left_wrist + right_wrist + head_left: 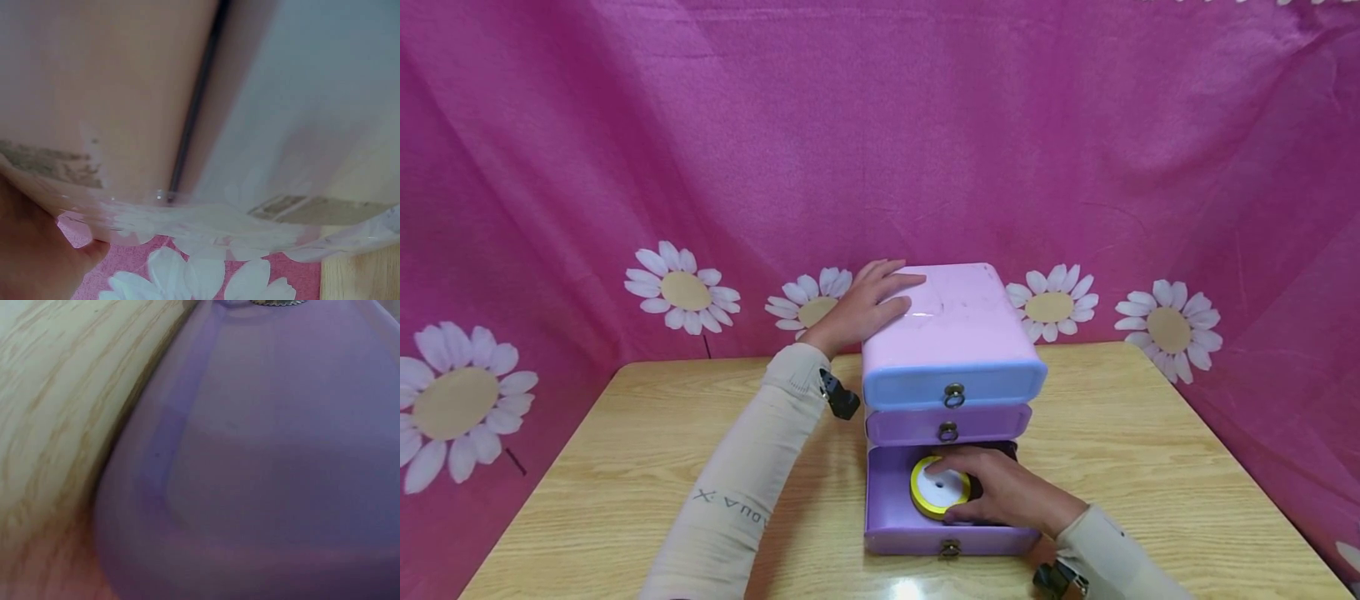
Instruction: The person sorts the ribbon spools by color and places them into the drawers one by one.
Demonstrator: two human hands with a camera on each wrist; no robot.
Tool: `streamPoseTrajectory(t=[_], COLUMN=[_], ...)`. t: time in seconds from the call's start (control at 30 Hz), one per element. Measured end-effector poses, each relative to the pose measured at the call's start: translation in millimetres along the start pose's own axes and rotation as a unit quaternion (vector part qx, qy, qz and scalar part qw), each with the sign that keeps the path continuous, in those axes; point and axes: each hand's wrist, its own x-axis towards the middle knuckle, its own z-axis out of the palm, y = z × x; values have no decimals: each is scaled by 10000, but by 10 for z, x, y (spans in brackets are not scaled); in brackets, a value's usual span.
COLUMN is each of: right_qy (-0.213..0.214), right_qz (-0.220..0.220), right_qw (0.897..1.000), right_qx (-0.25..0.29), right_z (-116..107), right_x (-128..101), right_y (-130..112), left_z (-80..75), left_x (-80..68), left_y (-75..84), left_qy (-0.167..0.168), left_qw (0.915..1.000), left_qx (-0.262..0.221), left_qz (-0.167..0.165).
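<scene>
A small three-drawer box with a pink top stands on the table. My left hand rests on the left part of its top, fingers spread. The bottom purple drawer is pulled out, and in it lies a roll of yellow ribbon on a white spool. My right hand reaches into this drawer and holds the roll, fingers over its upper side and thumb at its lower right edge. In the left wrist view, part of the left hand shows beside the box's wall. The drawer front fills the right wrist view.
Above the open drawer sit a purple middle drawer and a blue top drawer, each with a ring pull. The wooden table reaches back to a pink curtain with white daisies.
</scene>
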Motion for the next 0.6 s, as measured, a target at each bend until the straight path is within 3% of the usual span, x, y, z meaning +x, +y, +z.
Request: streamPoseTrajectory(t=[0.33, 0.6], right_qy=[105, 661], right_qz=[1, -254], right_qw=[9999, 9975], right_qx=[118, -50], right_z=[-95, -177], right_x=[-47, -197], right_y=[-119, -284], left_z=[5, -10], left_x=[8, 2], left_y=[0, 13], left_qy=[-3, -55], left_qw=[10000, 9999], left_qx=[16, -38], left_qz=[21, -123])
